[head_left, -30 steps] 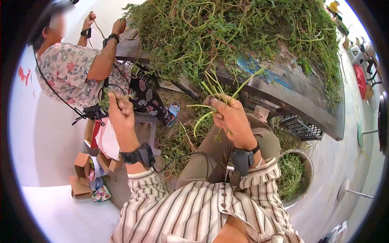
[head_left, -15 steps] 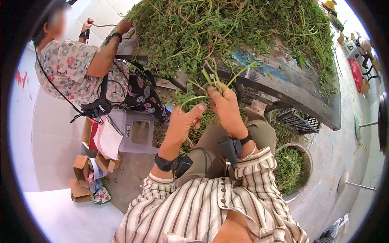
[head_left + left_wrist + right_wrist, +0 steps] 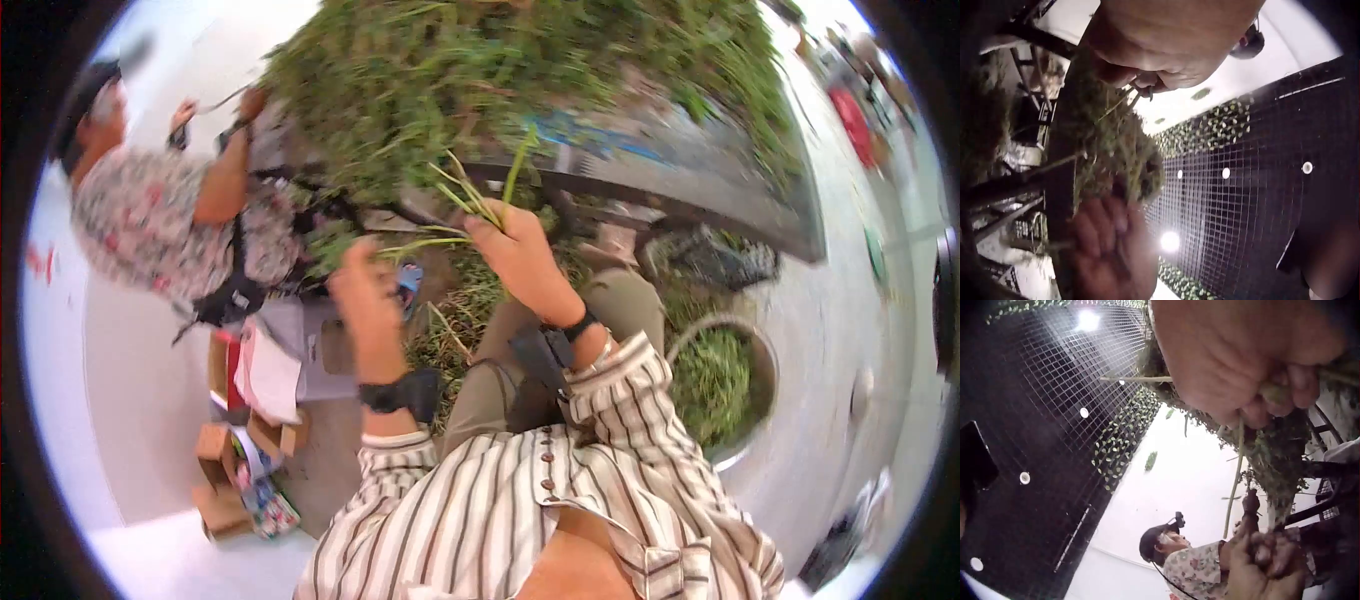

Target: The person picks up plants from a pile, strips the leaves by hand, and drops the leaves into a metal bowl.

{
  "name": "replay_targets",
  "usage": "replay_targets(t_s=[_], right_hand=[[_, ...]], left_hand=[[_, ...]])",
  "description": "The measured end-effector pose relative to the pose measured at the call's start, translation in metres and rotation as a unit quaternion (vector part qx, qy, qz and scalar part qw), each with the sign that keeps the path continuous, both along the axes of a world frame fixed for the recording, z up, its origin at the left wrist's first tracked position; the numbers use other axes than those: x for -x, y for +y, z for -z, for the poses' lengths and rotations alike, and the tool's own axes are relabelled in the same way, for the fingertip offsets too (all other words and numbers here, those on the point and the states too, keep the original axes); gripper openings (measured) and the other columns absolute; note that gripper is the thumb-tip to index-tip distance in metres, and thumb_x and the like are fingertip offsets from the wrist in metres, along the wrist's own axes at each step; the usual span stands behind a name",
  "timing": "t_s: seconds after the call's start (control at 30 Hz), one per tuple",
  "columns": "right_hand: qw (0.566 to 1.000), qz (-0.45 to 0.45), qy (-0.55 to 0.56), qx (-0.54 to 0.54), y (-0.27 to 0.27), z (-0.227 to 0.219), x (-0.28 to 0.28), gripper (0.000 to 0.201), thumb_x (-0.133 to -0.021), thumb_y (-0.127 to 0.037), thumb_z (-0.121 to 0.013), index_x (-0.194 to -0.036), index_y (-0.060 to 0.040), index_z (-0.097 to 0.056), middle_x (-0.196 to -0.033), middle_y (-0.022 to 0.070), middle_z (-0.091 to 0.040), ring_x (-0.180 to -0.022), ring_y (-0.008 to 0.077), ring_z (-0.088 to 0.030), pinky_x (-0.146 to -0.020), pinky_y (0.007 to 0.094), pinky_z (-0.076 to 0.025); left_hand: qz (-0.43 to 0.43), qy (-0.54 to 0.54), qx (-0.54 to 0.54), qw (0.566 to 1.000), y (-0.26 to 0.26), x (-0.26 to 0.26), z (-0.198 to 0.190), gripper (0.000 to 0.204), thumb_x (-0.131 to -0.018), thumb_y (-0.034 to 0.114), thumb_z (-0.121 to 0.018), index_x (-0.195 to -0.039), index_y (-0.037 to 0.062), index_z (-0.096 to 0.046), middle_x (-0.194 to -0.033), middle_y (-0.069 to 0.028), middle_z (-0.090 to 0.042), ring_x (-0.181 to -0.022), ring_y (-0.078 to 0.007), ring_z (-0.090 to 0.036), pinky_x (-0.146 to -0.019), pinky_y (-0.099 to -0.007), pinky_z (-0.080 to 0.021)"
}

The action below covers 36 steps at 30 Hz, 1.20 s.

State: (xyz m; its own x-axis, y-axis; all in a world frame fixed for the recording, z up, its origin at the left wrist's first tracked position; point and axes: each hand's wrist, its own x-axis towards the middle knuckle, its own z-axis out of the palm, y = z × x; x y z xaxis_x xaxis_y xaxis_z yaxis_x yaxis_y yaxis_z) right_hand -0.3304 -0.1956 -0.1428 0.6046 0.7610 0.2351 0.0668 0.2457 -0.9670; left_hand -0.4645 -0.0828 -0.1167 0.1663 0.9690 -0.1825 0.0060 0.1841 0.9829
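My right hand [image 3: 518, 255] grips a small bunch of green stems [image 3: 480, 205] that fan out beyond its thumb and fingers. In the right wrist view, the curled fingers [image 3: 1266, 403] hold the stems in the fist. My left hand [image 3: 368, 300], blurred, is to the left of the right one, apart from it. Thin stems stretch from the bunch toward it, and a leafy tuft [image 3: 330, 245] shows beside its fingertips. Seen from the left wrist, its fingers [image 3: 1141, 78] are curled, pinching a thin green stem.
A large heap of leafy green stems [image 3: 520, 70] covers the table [image 3: 700, 205] ahead. To the left sits another person [image 3: 170, 220] in a floral shirt. A round basin [image 3: 770, 370] of greens stands at the right; cardboard boxes [image 3: 215, 450] lie lower left.
My left hand came in from the left to the stems by my right hand, then moved back left. The right hand shifted a little left, still holding the bunch. The head view tilted.
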Motion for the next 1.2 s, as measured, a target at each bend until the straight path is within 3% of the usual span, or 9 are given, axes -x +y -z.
replay_targets(t_s=[0.4, 0.47, 0.53, 0.57, 0.6, 0.63, 0.93, 1.1, 1.2], right_hand=[[0.967, 0.157, 0.163, -0.116, -0.076, -0.025, -0.01, 0.017, -0.085, -0.014, -0.053, -0.086, 0.0014, -0.058, -0.059, 0.0008, -0.046, -0.055, 0.0078, -0.04, -0.049, 0.0286, -0.035], [0.955, 0.285, 0.076, -0.019, -0.131, -0.034, -0.008, 0.016, -0.085, -0.012, -0.052, -0.091, 0.001, -0.059, -0.062, 0.0016, -0.049, -0.055, 0.0074, -0.044, -0.048, 0.0268, -0.037], [0.93, 0.36, 0.071, 0.033, -0.182, -0.02, -0.011, 0.017, -0.085, -0.012, -0.052, -0.097, -0.0012, -0.058, -0.068, 0.0006, -0.053, -0.059, 0.008, -0.049, -0.048, 0.0252, -0.04], [0.87, 0.446, -0.132, 0.165, -0.215, 0.02, -0.018, 0.02, -0.086, -0.013, -0.054, -0.103, -0.0031, -0.057, -0.075, 0.0003, -0.056, -0.063, 0.0085, -0.052, -0.048, 0.023, -0.041], [0.864, 0.481, 0.146, 0.013, -0.232, 0.0, -0.007, 0.023, -0.087, -0.017, -0.054, -0.106, -0.004, -0.056, -0.077, 0.001, -0.057, -0.06, 0.0077, -0.05, -0.047, 0.0206, -0.039], [0.85, 0.488, 0.201, -0.005, -0.26, -0.002, -0.011, 0.023, -0.089, -0.019, -0.051, -0.106, -0.0037, -0.056, -0.075, 0.0011, -0.056, -0.057, 0.0058, -0.046, -0.045, 0.0173, -0.036], [0.683, 0.7, 0.188, -0.088, -0.392, 0.033, 0.012, 0.015, -0.089, -0.017, -0.052, -0.079, -0.0066, -0.048, -0.057, -0.0017, -0.039, -0.043, 0.0065, -0.032, -0.039, 0.022, -0.025], [0.638, 0.737, 0.082, -0.209, -0.406, 0.029, -0.049, 0.014, -0.09, -0.017, -0.05, -0.085, -0.0044, -0.051, -0.059, -0.0016, -0.039, -0.048, 0.0083, -0.037, -0.042, 0.0214, -0.029], [0.624, 0.764, -0.156, -0.049, -0.448, 0.089, -0.161, 0.019, -0.089, -0.019, -0.05, -0.095, -0.0012, -0.054, -0.063, 0.0035, -0.045, -0.057, 0.0152, -0.045, -0.047, 0.0276, -0.037]], left_hand=[[0.103, -0.085, 0.01, 0.991, 0.037, 0.051, 0.046, 0.021, -0.091, 0.021, -0.051, -0.081, 0.0038, -0.056, -0.058, 0.0, -0.042, -0.045, -0.0075, -0.034, -0.038, -0.0213, -0.027], [0.137, -0.112, 0.021, 0.984, 0.036, 0.048, 0.046, 0.021, -0.091, 0.022, -0.052, -0.081, 0.0034, -0.056, -0.059, 0.0001, -0.042, -0.045, -0.0076, -0.033, -0.039, -0.0212, -0.027], [0.132, -0.106, 0.017, 0.985, 0.031, 0.04, 0.044, 0.021, -0.091, 0.022, -0.052, -0.081, 0.0033, -0.056, -0.059, 0.0001, -0.041, -0.045, -0.0077, -0.033, -0.039, -0.0212, -0.026], [0.124, -0.1, 0.012, 0.987, 0.029, 0.037, 0.043, 0.021, -0.09, 0.022, -0.053, -0.081, 0.0032, -0.056, -0.059, 0.0002, -0.041, -0.045, -0.0079, -0.033, -0.039, -0.0211, -0.026], [0.111, -0.104, 0.007, 0.988, 0.028, 0.036, 0.042, 0.021, -0.09, 0.022, -0.053, -0.081, 0.0032, -0.056, -0.059, 0.0002, -0.041, -0.045, -0.0079, -0.033, -0.039, -0.0211, -0.026], [0.123, -0.101, 0.002, 0.987, 0.028, 0.034, 0.042, 0.021, -0.09, 0.021, -0.053, -0.081, 0.0031, -0.056, -0.059, 0.0003, -0.041, -0.045, -0.008, -0.034, -0.039, -0.0212, -0.026], [0.158, -0.077, -0.008, 0.984, 0.012, 0.022, 0.047, 0.019, -0.09, 0.019, -0.053, -0.082, 0.0029, -0.057, -0.06, 0.0004, -0.043, -0.047, -0.0067, -0.035, -0.04, -0.0212, -0.027], [0.143, -0.097, -0.018, 0.985, 0.015, 0.019, 0.039, 0.02, -0.09, 0.022, -0.054, -0.083, 0.0033, -0.058, -0.06, 0.0001, -0.045, -0.044, -0.0074, -0.032, -0.039, -0.0233, -0.028], [0.151, -0.094, -0.018, 0.984, 0.011, 0.019, 0.039, 0.018, -0.089, 0.02, -0.055, -0.083, 0.0024, -0.057, -0.06, 0.0001, -0.045, -0.047, -0.0059, -0.035, -0.039, -0.0218, -0.027]])
